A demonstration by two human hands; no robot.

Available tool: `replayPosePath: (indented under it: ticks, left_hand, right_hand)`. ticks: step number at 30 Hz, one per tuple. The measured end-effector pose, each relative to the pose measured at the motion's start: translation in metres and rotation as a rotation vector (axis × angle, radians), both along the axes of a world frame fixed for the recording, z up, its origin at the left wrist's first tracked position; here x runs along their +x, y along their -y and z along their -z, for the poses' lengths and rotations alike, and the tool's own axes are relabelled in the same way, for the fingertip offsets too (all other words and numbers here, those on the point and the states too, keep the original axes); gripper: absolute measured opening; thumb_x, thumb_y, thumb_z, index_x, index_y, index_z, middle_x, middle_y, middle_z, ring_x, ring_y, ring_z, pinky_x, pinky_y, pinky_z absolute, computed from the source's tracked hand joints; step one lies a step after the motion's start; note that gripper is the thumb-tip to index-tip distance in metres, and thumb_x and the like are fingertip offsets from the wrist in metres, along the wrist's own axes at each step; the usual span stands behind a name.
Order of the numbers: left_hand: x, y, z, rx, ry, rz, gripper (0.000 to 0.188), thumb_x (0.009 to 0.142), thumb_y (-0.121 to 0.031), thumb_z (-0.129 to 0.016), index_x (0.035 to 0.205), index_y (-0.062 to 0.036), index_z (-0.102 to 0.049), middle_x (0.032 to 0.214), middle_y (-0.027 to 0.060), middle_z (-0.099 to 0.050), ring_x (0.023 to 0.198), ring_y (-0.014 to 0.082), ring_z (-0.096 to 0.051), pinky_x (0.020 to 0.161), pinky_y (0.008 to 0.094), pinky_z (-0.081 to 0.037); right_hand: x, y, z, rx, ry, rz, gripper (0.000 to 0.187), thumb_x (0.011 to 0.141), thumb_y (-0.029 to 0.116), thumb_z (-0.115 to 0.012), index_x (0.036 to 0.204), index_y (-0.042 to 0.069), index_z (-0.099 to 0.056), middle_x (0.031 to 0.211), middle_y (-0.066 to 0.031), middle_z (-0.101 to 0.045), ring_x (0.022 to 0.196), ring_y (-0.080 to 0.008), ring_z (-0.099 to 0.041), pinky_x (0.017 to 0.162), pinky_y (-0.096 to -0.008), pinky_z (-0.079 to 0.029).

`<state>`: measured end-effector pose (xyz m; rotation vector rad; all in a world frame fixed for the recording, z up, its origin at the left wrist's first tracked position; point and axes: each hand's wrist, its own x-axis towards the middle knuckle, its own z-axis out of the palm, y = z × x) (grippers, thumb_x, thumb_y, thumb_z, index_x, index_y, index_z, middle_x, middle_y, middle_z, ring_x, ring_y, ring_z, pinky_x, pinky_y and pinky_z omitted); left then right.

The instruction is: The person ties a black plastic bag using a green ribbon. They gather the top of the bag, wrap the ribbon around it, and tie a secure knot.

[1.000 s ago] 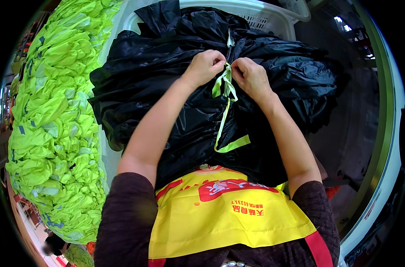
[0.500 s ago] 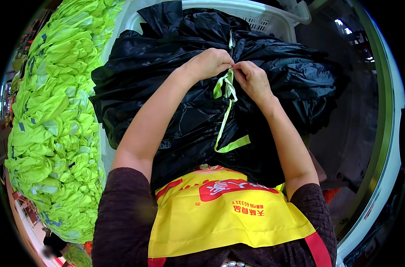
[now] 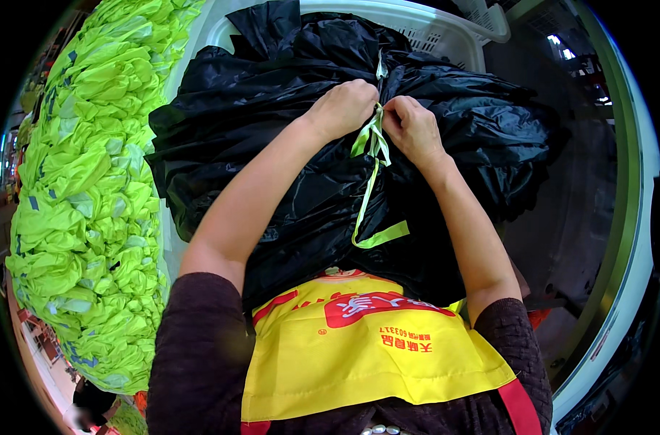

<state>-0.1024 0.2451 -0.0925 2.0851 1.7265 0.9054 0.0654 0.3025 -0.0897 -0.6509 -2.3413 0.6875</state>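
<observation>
A big bundle of black shiny fabric [image 3: 272, 101] lies gathered in front of me. Around its middle runs a yellow-green fabric strip [image 3: 373, 138], knotted, with loose ends hanging toward me. My left hand [image 3: 347, 107] pinches at the knot from the left, thumb and fingers pressed together. From the right, my right hand [image 3: 414, 129] closes its fingertips on the strip just beside the knot. The small bit of strip inside each pinch is mostly hidden by the fingers. One long tail [image 3: 384, 235] of the strip drops down and bends right near my apron.
To the left rises a tall pile of bright yellow-green fabric pieces [image 3: 91, 188]. A white plastic basket [image 3: 446, 40] stands behind the black bundle. At the right, a curved greenish frame edge [image 3: 627, 181] borders a dark area. My yellow apron [image 3: 373, 362] is close to the bundle.
My hands have drawn slightly apart at the knot; the left has curled inward more. The strip's loops below have shifted a little.
</observation>
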Motion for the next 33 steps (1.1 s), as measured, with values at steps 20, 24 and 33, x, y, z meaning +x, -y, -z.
replayPosePath:
  ticks: [20,24,33]
  left_hand:
    - [0.001,0.007,0.011,-0.289,0.635,-0.286,0.016,0.083,-0.010,-0.056,0.095,0.0001,-0.061,0.083,0.0033,-0.063,0.070,0.0085,-0.058,0.060,0.0227,-0.048]
    - [0.004,0.007,0.017,-0.314,0.778,-0.235,0.018,0.084,-0.007,-0.054,0.100,-0.0003,-0.058,0.085,0.0026,-0.061,0.072,0.0083,-0.057,0.063,0.0229,-0.048]
    - [0.033,0.020,0.017,-0.251,1.157,-0.467,0.020,0.083,-0.009,-0.059,0.101,0.0004,-0.056,0.084,0.0052,-0.062,0.069,0.0095,-0.057,0.062,0.0219,-0.048]
  right_hand:
    - [-0.012,0.000,0.005,-0.535,0.076,0.102,0.017,0.078,0.012,-0.056,0.089,0.002,-0.063,0.074,-0.0138,-0.065,0.067,-0.0252,-0.064,0.064,-0.0334,-0.049]
    - [-0.001,-0.016,-0.010,-1.364,-0.023,0.031,0.013,0.080,0.013,-0.055,0.087,0.003,-0.060,0.069,-0.0011,-0.058,0.052,-0.0071,-0.046,0.046,-0.0203,-0.034]
    - [0.023,-0.007,-0.021,-1.287,-0.102,-0.162,0.014,0.090,0.017,-0.055,0.095,0.004,-0.059,0.080,-0.0004,-0.061,0.081,-0.0092,-0.059,0.080,-0.0214,-0.045]
